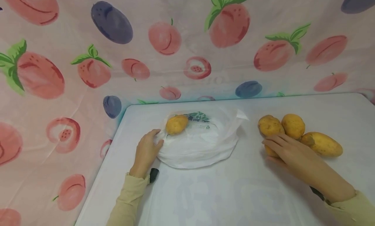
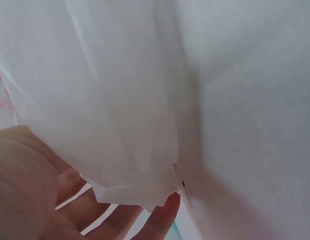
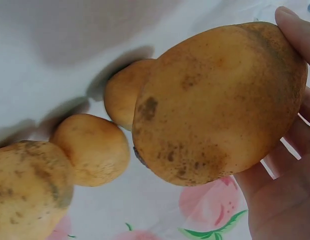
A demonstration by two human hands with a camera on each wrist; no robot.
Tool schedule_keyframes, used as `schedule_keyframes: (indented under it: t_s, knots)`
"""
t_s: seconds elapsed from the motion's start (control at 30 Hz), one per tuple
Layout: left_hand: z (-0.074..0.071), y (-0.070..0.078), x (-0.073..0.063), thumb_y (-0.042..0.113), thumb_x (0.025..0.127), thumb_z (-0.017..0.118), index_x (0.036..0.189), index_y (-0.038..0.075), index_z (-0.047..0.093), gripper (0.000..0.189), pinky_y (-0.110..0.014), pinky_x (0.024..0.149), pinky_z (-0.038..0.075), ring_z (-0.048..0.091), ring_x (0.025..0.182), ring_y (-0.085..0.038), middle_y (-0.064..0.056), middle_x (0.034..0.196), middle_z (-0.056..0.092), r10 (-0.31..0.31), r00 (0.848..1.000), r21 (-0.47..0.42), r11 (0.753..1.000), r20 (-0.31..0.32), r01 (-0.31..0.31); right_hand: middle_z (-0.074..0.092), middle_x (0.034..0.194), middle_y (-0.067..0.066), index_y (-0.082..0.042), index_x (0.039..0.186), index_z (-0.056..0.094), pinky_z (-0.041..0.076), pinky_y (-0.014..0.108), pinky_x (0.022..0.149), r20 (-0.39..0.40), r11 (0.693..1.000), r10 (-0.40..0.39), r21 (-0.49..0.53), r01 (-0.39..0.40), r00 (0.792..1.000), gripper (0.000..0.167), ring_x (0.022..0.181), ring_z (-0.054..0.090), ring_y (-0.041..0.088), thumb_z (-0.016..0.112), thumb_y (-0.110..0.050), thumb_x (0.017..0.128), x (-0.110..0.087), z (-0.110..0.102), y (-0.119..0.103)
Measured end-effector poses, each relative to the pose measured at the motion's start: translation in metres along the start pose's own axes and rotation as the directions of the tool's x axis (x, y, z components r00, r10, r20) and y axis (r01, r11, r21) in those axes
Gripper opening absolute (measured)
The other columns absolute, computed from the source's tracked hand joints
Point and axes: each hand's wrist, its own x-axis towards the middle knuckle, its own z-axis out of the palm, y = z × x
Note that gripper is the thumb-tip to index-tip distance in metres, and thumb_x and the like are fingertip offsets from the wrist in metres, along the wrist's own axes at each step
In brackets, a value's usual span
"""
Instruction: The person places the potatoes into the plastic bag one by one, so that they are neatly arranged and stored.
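A white plastic bag (image 1: pixel 199 151) with green print lies left of centre on the table, its right side puffed up. My left hand (image 1: pixel 146 151) holds the bag's left edge, thumb on one side and fingers on the other in the left wrist view. One yellow potato (image 1: pixel 177 124) shows at the bag's upper left; whether it is inside the mouth I cannot tell. On the right, my right hand (image 1: pixel 296 157) grips a potato (image 3: pixel 220 105) with thumb and fingers around it. Beside that hand sit a round potato (image 1: pixel 293 126), a blotched potato (image 1: pixel 268 124) and a long potato (image 1: pixel 323 144).
The white-covered table (image 1: pixel 234 200) meets a fruit-printed cloth (image 1: pixel 181 40) along its back edge, and the cloth also hangs at the left. Dark wrist devices (image 1: pixel 153 175) show at both wrists.
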Motion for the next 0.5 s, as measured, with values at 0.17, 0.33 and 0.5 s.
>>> schedule_keyframes:
  t_s: [0.17,0.33,0.5]
  knots:
    - [0.001,-0.001,0.0,0.016,0.092,0.07,0.133,0.006,0.06,0.044,-0.054,0.102,0.046,0.056,0.126,-0.037,-0.017,0.135,0.061,0.005,1.0,0.004,1.0,-0.005,-0.005,0.066,0.113,0.008,-0.004,0.114,0.067,0.056,0.047,0.08,-0.016,1.0,-0.002,-0.001,0.002,1.0,0.076,0.102,0.063,0.03,0.014,-0.058,0.102,0.008,-0.002,-0.005]
    - [0.001,-0.001,0.001,0.017,0.092,0.069,0.132,0.005,0.06,0.043,-0.054,0.102,0.047,0.057,0.125,-0.037,-0.017,0.134,0.062,0.007,1.0,0.008,1.0,-0.011,-0.007,0.065,0.113,0.009,-0.003,0.114,0.067,0.056,0.047,0.079,-0.054,1.0,-0.028,0.002,0.028,0.998,0.072,0.103,0.062,0.03,0.017,-0.055,0.104,0.019,-0.005,-0.01]
    - [0.001,0.0,0.001,0.02,0.094,0.067,0.133,0.005,0.06,0.042,-0.053,0.103,0.046,0.056,0.125,-0.037,-0.017,0.134,0.062,0.001,1.0,0.01,1.0,-0.016,-0.001,0.066,0.111,0.012,-0.001,0.113,0.067,0.056,0.048,0.081,-0.082,0.998,-0.067,0.003,0.067,0.994,0.072,0.104,0.061,0.032,0.018,-0.053,0.105,0.031,-0.009,-0.013]
